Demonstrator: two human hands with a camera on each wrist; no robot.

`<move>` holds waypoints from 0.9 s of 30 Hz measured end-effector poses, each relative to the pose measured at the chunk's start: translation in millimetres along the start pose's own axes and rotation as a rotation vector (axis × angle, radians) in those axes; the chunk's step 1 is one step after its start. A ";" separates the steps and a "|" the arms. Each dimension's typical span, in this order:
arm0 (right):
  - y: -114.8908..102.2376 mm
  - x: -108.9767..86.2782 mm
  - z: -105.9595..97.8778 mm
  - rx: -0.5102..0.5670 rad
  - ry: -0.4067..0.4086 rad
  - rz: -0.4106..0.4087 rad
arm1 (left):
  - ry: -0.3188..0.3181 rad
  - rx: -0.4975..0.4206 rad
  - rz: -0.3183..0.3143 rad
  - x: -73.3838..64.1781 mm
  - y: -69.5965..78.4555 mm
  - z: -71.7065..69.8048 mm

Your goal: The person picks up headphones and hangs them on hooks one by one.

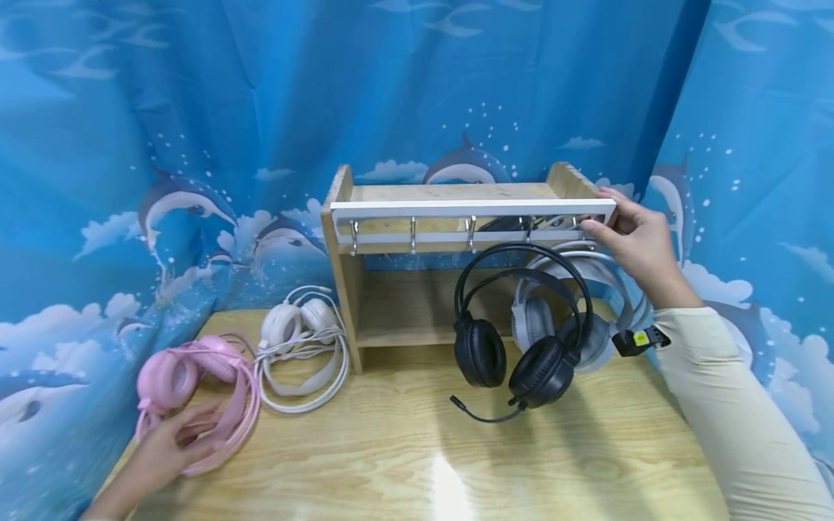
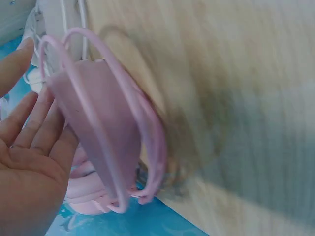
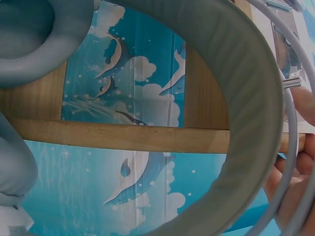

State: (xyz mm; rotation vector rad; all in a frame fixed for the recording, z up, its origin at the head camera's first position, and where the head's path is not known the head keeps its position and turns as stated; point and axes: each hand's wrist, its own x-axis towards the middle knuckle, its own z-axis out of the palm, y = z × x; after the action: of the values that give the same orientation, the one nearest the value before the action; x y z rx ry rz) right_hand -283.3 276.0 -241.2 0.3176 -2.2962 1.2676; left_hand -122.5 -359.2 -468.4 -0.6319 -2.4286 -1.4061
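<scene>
Pink headphones point(image 1: 171, 378) lie on the left of the table. My left hand point(image 1: 171, 443) is beside their headband, fingers extended; in the left wrist view the fingertips reach the padded band point(image 2: 101, 115), but whether they touch it I cannot tell. My right hand point(image 1: 641, 242) grips the right end of the white hook rail point(image 1: 443, 210), thumb in front and fingers behind, on the wooden shelf point(image 1: 430, 307). A black headset point(image 1: 481, 353) with a boom microphone hangs from the rail. Grey-white headphones point(image 1: 534, 322) hang to its right, just below this hand.
White headphones point(image 1: 281, 325) with a bundled cable lie between the pink pair and the shelf. Bare hooks point(image 1: 413, 235) line the rail's left part. A blue dolphin curtain point(image 1: 391, 87) stands behind the wooden table point(image 1: 365, 449).
</scene>
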 end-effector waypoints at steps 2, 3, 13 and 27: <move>0.2 -0.1 -0.1 -0.007 0.001 0.000 | 0.008 0.044 0.005 -2.1 -3.3 -0.9; 0.2 -0.2 -0.1 -0.011 0.002 0.000 | 0.013 0.076 0.003 -3.0 -4.7 -1.1; 1.0 -0.7 -0.4 -0.004 -0.002 0.009 | 0.007 0.347 -0.045 -9.3 -11.6 -3.8; 0.6 -0.5 -0.1 0.012 -0.003 0.016 | -0.007 0.599 -0.019 -14.8 -16.2 1.1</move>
State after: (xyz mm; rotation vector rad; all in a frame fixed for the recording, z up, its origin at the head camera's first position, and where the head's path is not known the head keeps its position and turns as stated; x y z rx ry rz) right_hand -283.1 276.4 -241.9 0.3060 -2.2987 1.2904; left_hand -117.6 -368.7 -487.6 -0.4593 -2.6657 -0.6105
